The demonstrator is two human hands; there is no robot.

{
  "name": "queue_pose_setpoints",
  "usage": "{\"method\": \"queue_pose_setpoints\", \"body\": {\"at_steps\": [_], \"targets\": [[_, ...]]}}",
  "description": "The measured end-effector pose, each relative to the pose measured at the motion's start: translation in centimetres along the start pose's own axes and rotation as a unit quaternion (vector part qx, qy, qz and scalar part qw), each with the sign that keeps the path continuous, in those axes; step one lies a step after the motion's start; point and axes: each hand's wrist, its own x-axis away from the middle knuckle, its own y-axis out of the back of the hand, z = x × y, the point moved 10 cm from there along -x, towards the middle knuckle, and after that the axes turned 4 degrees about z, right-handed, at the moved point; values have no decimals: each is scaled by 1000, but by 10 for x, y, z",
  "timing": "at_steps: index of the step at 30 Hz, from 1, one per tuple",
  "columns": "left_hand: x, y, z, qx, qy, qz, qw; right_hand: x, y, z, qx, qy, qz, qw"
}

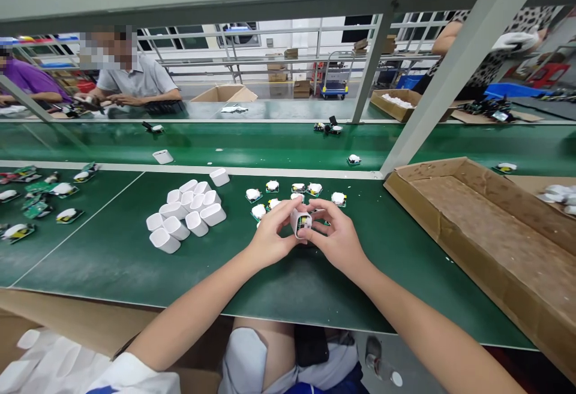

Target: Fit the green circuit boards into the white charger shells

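Observation:
My left hand [270, 239] and my right hand [337, 239] meet above the green workbench [108, 262]. Together they hold a white plastic casing [300, 223] by its sides, with something yellow and black showing in its open end. Just beyond my fingers lie several small circuit modules with white tops [279, 193], partly hidden by my hands. To the left of my left hand stands a heap of several empty white plastic casings [185, 214]. More modules [67, 214] lie at the far left of the bench.
A shallow cardboard tray [486, 244] sits right of my hands. A green conveyor belt [252, 145] runs behind the bench, carrying a few loose parts. Beyond it, co-workers [135, 79] handle parts at a facing bench. Grey metal uprights [369, 70] rise between.

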Motion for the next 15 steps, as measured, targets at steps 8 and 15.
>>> {"method": "queue_pose_setpoints", "body": {"at_steps": [8,15], "targets": [[-3,21,14,27,99,-83,991,-11,5,-1,190,5,67,980],[0,42,37,40,200,-152,967,13,-43,-23,523,91,246,811]]}}
